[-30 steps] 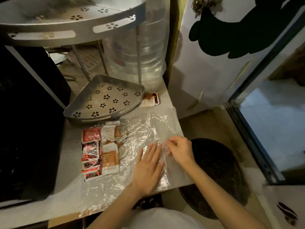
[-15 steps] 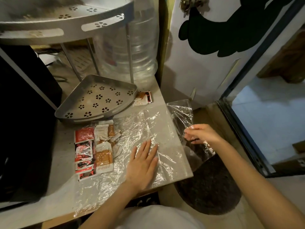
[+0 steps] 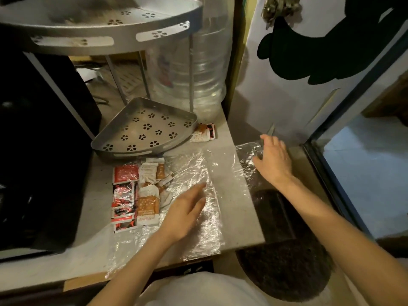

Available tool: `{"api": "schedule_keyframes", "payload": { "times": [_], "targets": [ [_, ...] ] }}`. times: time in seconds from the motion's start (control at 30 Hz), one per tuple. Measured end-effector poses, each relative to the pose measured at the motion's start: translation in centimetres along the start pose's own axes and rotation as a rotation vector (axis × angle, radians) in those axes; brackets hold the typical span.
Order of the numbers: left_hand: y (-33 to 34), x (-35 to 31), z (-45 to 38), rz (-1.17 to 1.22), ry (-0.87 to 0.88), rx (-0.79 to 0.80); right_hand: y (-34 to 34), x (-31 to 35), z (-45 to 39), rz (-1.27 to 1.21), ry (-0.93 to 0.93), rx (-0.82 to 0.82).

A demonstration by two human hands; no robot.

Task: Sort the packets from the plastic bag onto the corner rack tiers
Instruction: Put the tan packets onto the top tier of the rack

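A flattened clear plastic bag (image 3: 194,173) lies on the grey counter (image 3: 238,206). Several red packets (image 3: 124,174) and orange-and-white packets (image 3: 148,204) rest at its left end, just in front of the corner rack's lower tier (image 3: 132,153), which holds nothing. The upper tier (image 3: 110,39) is at the top of the view. Two more packets (image 3: 204,133) lie beside the lower tier's right corner. My left hand (image 3: 185,213) rests flat on the bag, fingers pointing toward the packets. My right hand (image 3: 273,161) grips a second crinkled piece of clear plastic (image 3: 246,155) past the counter's right edge.
A large clear water bottle (image 3: 198,69) stands behind the rack's posts. A black appliance (image 3: 44,140) fills the left side. Right of the counter are a white panel (image 3: 298,102), a dark round floor mat (image 3: 284,268) and a dark-framed doorway (image 3: 344,120).
My right hand pulled a piece of clear plastic off the counter to the right and up past the edge. My left hand slid slightly left on the bag.
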State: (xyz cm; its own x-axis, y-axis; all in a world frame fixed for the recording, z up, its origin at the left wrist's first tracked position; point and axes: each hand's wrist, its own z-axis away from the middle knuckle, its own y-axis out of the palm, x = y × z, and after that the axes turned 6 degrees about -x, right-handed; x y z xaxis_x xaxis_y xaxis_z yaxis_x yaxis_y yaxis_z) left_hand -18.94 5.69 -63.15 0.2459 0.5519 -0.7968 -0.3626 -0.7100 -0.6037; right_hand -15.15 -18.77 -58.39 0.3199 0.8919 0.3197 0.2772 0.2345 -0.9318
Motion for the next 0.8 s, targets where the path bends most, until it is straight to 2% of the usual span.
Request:
{"api": "schedule_keyframes", "payload": {
  "times": [0.07, 0.1, 0.2, 0.3, 0.37, 0.5, 0.63, 0.8],
  "targets": [
    [-1.6, -0.3, 0.2, -0.128, 0.075, -0.089, -0.5, 3.0, 0.2, 0.064, -0.201, -0.067],
    [-2.4, -0.3, 0.2, -0.178, 0.08, -0.137, -0.5, 4.4, 0.2, 0.068, -0.307, -0.048],
    [-4.5, 0.8, 0.5, -0.308, 0.027, -0.288, 0.2, 8.4, 0.3, -0.005, -0.548, 0.131],
    [-5.7, 2.2, 1.3, -0.436, -0.095, -0.392, 1.9, 12.0, 0.1, -0.056, -0.657, 0.326],
    [-5.8, 2.8, 2.1, -0.491, -0.192, -0.433, 3.6, 14.1, 0.1, -0.116, -0.654, 0.45],
    [-5.0, 3.4, 3.9, -0.529, -0.377, -0.466, 6.7, 16.7, -0.2, -0.366, -0.483, 0.645],
    [-4.5, 3.2, 4.5, -0.582, -0.474, -0.478, 8.5, 17.7, -0.1, -0.361, -0.475, 0.699],
    [-4.4, 2.5, 3.4, -0.608, -0.537, -0.394, 9.0, 18.4, 0.3, -0.27, -0.52, 0.629]
  ]
}}
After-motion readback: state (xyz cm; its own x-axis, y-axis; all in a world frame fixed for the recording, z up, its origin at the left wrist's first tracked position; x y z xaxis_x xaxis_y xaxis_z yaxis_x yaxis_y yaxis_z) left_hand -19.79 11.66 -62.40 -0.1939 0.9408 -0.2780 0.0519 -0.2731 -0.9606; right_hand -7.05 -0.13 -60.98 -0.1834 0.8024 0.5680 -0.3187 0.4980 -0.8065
